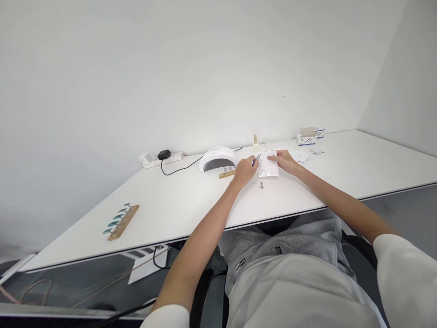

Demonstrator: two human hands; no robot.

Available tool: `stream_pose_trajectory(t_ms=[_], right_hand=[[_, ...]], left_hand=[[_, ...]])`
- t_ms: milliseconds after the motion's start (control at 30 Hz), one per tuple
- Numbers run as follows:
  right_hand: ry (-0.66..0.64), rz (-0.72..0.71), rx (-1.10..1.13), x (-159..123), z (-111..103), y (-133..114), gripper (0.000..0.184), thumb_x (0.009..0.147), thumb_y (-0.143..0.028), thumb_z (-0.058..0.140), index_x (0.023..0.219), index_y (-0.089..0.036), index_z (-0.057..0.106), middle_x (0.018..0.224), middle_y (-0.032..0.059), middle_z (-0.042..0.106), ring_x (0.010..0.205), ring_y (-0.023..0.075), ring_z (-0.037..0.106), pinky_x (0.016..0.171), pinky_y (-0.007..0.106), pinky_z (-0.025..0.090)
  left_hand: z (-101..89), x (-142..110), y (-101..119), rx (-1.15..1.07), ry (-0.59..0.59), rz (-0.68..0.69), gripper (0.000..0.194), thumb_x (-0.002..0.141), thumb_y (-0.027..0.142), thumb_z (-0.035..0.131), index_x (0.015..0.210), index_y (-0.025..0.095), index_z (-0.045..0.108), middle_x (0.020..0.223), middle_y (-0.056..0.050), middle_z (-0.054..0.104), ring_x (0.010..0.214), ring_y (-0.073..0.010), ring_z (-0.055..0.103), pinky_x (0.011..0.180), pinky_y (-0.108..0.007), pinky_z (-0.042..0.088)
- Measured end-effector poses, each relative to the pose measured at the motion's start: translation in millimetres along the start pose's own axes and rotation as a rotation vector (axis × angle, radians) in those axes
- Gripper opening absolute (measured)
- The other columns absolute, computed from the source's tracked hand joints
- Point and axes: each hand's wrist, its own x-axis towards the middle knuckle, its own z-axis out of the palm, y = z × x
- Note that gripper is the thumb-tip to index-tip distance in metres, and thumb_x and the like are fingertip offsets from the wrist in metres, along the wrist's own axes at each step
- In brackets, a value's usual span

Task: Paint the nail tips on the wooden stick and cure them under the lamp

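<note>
My left hand [246, 170] is closed around a slim bluish tool [256, 160] that looks like tweezers, its tip pointing at the edge of a sheet. This white sticker sheet [268, 166], dotted with small shiny spots, is pinched at its upper right by my right hand [285, 160]. Below the sheet, a small metallic nail-tip stand [261, 185] rests on the table. Just behind my left hand is a wooden bar [227, 173] bearing small clear pieces, partly hidden by that hand.
A white nail lamp [218, 158] stands at the back with a black adapter [164, 155] on its cable. A polish bottle [256, 143], small boxes [307, 136] and papers [300, 156] lie farther right. At the left is a wooden holder [123, 223] with several teal nail tips.
</note>
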Motion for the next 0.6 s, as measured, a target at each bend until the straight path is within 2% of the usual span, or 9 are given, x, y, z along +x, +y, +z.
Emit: stream_pose_trajectory(t_ms=[600], right_hand=[[-0.051, -0.007, 0.026, 0.5, -1.1, 1.1, 0.021, 0.068, -0.02, 0.078, 0.086, -0.014, 0.071, 0.089, 0.0082, 0.076, 0.093, 0.0243, 0.07, 0.088, 0.039, 0.056]], left_hand=[[1.4, 0.7, -0.6, -0.029, -0.004, 0.015, 0.029, 0.095, 0.033, 0.037, 0.08, 0.02, 0.058, 0.064, -0.004, 0.059, 0.061, -0.0189, 0.054, 0.059, -0.028, 0.03]])
